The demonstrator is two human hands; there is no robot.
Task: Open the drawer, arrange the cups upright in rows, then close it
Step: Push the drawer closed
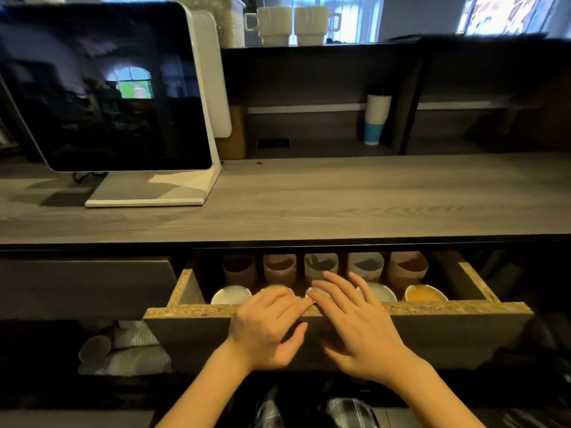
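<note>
The drawer (463, 332) under the wooden counter stands partly pulled out. Inside it, cups stand upright in two rows: a back row with a brown cup (238, 268) at its left and a pinkish cup (408, 267) at its right, and a front row with a white cup (231, 294) and an orange-lined cup (425, 293). My left hand (267, 327) lies over the drawer's front edge, fingers curled on the rim. My right hand (358, 322) rests beside it, fingers spread and reaching over the front cups. Neither hand holds a cup.
A large dark screen on a white stand (102, 88) sits on the counter (340, 199) at the left. A white and blue cup stack (375, 118) stands on the shelf behind. Two white mugs (293, 24) sit on top. Stacked white lids (129, 350) lie lower left.
</note>
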